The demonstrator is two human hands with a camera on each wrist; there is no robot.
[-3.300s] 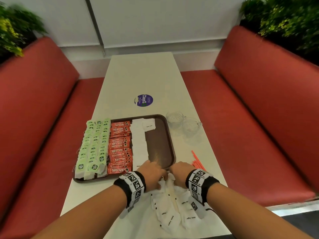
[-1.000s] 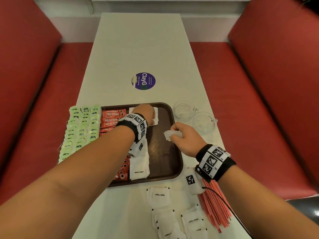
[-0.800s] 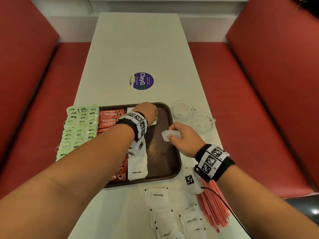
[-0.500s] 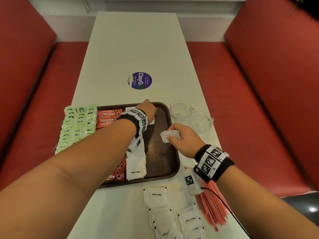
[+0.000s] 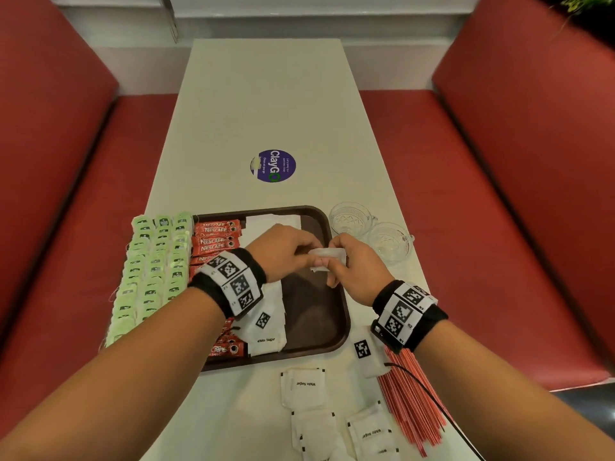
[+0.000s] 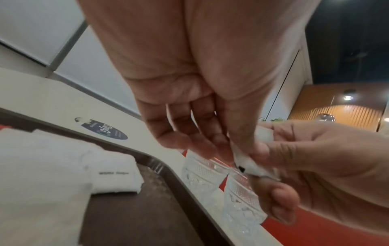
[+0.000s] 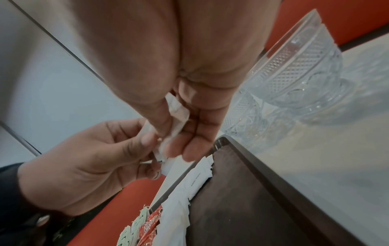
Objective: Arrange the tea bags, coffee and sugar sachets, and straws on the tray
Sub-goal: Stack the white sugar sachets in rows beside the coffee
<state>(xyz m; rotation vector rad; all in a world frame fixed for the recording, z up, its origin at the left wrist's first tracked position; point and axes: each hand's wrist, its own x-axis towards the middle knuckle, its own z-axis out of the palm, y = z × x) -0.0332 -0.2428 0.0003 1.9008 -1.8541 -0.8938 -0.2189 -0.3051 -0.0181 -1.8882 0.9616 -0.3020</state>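
A brown tray point(image 5: 334, 342) holds green tea bags point(image 5: 153, 261) at its left, red coffee sachets point(image 5: 216, 237) beside them, then a column of white sugar sachets point(image 5: 266, 331). Its right part is bare. Above that part both hands meet on a small stack of white sugar sachets point(image 5: 327, 257). My left hand point(image 5: 312, 256) pinches its left end, thumb against fingers point(image 6: 250, 164). My right hand point(image 5: 334, 266) grips the other end between thumb and fingers point(image 7: 176, 116). Loose sugar sachets point(image 5: 303, 387) and red straws point(image 5: 409, 404) lie on the table near me.
Two clear glass cups point(image 5: 352, 219) point(image 5: 389, 241) stand on the table just right of the tray's far corner. A round purple sticker point(image 5: 273, 165) marks the table beyond the tray. Red bench seats point(image 5: 482, 227) flank the narrow white table.
My left hand has come back from the far end of the sugar column to the right hand and now pinches the sachets held there. The right hand has barely moved.
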